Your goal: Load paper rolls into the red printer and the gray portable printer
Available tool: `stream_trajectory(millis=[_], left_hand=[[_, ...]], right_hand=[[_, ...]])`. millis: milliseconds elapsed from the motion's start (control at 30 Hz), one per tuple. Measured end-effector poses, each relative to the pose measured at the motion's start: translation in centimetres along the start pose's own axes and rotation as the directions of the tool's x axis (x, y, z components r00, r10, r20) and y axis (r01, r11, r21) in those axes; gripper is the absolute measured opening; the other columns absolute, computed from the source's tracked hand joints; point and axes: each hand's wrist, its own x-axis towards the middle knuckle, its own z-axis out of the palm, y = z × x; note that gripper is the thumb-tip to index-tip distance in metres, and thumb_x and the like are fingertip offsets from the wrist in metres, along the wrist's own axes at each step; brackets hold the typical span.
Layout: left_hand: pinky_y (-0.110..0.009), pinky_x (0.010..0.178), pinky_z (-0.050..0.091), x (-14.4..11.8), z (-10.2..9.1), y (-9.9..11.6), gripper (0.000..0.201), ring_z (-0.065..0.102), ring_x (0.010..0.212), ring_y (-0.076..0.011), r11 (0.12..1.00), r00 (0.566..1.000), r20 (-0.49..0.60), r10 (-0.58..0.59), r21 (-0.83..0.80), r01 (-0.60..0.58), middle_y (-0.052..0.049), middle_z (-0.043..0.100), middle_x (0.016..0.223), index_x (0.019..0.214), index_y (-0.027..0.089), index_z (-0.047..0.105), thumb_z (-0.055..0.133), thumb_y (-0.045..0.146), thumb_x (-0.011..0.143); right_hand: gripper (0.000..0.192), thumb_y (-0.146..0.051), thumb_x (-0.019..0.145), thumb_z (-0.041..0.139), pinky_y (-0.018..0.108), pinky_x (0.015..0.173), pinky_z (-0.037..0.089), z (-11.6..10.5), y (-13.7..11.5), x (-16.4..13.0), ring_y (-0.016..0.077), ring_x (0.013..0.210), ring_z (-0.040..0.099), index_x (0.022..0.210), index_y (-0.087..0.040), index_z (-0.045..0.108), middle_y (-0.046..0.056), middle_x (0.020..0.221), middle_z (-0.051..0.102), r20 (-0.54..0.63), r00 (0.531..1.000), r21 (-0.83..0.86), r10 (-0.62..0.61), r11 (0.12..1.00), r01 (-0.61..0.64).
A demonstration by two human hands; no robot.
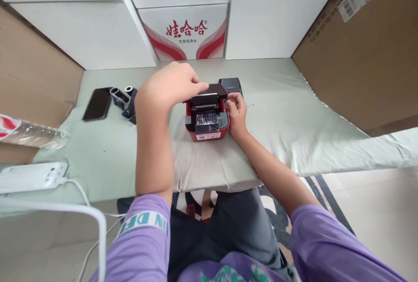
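A small red and black label printer (209, 116) stands on the cloth-covered table with its dark lid (211, 90) raised. A strip of dark printed film (207, 120) hangs over its front opening. My left hand (181, 82) reaches over from behind; its thumb lies on the lid's left part and its other fingers are mostly hidden. At the printer's right side, my right hand (237, 111) has its fingers curled against the lid's edge and the casing. A black box-shaped device (231, 85) sits just behind the printer, partly covered by it.
Left on the table are a dark phone (97, 104), several small rolls (120, 97), a water bottle (39, 134) and a white power bank (34, 177) with a cable. White boxes (186, 33) line the back; a brown carton (369, 55) stands at right.
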Motion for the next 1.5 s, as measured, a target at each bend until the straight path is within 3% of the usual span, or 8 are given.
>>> stream_trajectory(millis=[233, 467, 633, 733, 867, 967, 1233, 1500], left_hand=[[-0.037, 0.083, 0.052, 2.0, 1.4, 0.2, 0.036, 0.07, 0.093, -0.0286, 0.995, 0.997, 0.054, -0.057, 0.084, 0.053, -0.005, 0.077, 0.083, 0.104, 0.028, 0.081, 0.072, 0.052, 0.078], [-0.033, 0.098, 0.051, 5.1, 2.1, -3.3, 0.081, 0.063, 0.127, -0.0291, 0.999, 0.994, 0.1, -0.034, 0.043, 0.03, -0.01, 0.063, 0.148, 0.148, 0.026, 0.058, 0.069, 0.064, 0.078], [-0.034, 0.086, 0.058, 5.4, 3.6, -6.5, 0.082, 0.071, 0.113, -0.0274, 0.964, 0.96, 0.272, -0.066, -0.231, 0.132, -0.012, 0.069, 0.14, 0.147, 0.03, 0.057, 0.067, 0.071, 0.077], [-0.032, 0.09, 0.057, 4.4, 6.8, -7.4, 0.072, 0.069, 0.119, -0.0251, 0.815, 0.97, 0.242, 0.03, -0.568, 0.116, -0.005, 0.07, 0.14, 0.148, 0.035, 0.055, 0.068, 0.055, 0.08], [-0.036, 0.091, 0.058, 2.9, 12.0, -7.6, 0.079, 0.071, 0.115, -0.0291, 0.244, 1.0, 0.004, 0.03, -0.97, -0.004, -0.005, 0.073, 0.13, 0.149, 0.028, 0.053, 0.064, 0.04, 0.072], [-0.037, 0.09, 0.059, 1.8, 13.7, -7.0, 0.08, 0.072, 0.111, -0.0288, 0.029, 0.995, -0.088, -0.056, -0.996, -0.086, -0.004, 0.073, 0.129, 0.149, 0.026, 0.053, 0.065, 0.035, 0.071], [-0.04, 0.097, 0.058, 1.2, 12.9, -6.1, 0.078, 0.066, 0.126, -0.0315, -0.029, 0.989, -0.096, -0.113, -0.995, -0.1, -0.006, 0.067, 0.143, 0.158, 0.025, 0.045, 0.062, 0.042, 0.084], [-0.043, 0.104, 0.057, 1.5, 13.6, -7.1, 0.082, 0.063, 0.134, -0.0329, -0.025, 0.993, -0.114, -0.019, -0.993, -0.115, -0.005, 0.064, 0.148, 0.156, 0.026, 0.048, 0.067, 0.037, 0.077]], right_hand=[[0.038, -0.063, 0.095, 0.057, 0.033, 0.067, 0.049, -0.5, -1.3, -0.3, 0.0164, 0.077, 0.056, 0.119, -0.034, 0.065, 0.004, 0.112, 0.061, 0.047, 0.994, -0.032, -0.102, 0.994, 0.104], [0.033, -0.057, 0.091, 0.066, 0.035, 0.075, 0.055, -0.6, -1.7, -0.2, 0.0168, 0.084, 0.061, 0.111, -0.032, 0.07, 0.005, 0.124, 0.061, 0.094, 0.994, -0.059, -0.054, 0.996, 0.059], [0.037, -0.053, 0.087, 0.071, 0.039, 0.094, 0.057, -0.5, -1.2, 0.3, 0.024, 0.116, 0.062, 0.116, -0.032, 0.066, 0.006, 0.124, 0.066, 0.093, 0.994, 0.001, -0.058, 0.998, 0.059], [0.042, -0.056, 0.086, 0.07, 0.043, 0.102, 0.055, -0.5, -0.7, 0.5, 0.0261, 0.125, 0.06, 0.119, -0.031, 0.064, 0.007, 0.126, 0.067, 0.089, 0.994, 0.007, -0.057, 0.998, 0.057], [0.053, -0.065, 0.085, 0.067, 0.046, 0.11, 0.051, -0.7, 0.3, 0.8, 0.0284, 0.131, 0.059, 0.124, -0.029, 0.062, 0.008, 0.13, 0.067, 0.117, 0.992, -0.033, -0.046, 0.998, 0.05], [0.058, -0.069, 0.085, 0.065, 0.046, 0.112, 0.05, -0.7, 0.8, 0.8, 0.029, 0.134, 0.058, 0.127, -0.029, 0.061, 0.009, 0.134, 0.067, 0.128, 0.991, -0.017, -0.024, 0.999, 0.027], [0.054, -0.07, 0.093, 0.054, 0.045, 0.115, 0.049, -0.6, 0.0, 0.6, 0.027, 0.136, 0.06, 0.129, -0.03, 0.061, 0.008, 0.14, 0.067, 0.167, 0.986, -0.003, -0.015, 1.0, 0.016], [0.052, -0.066, 0.087, 0.064, 0.049, 0.118, 0.047, -0.7, 0.2, 0.7, 0.0276, 0.137, 0.058, 0.125, -0.03, 0.063, 0.007, 0.137, 0.067, 0.147, 0.989, 0.026, -0.006, 1.0, 0.002]])
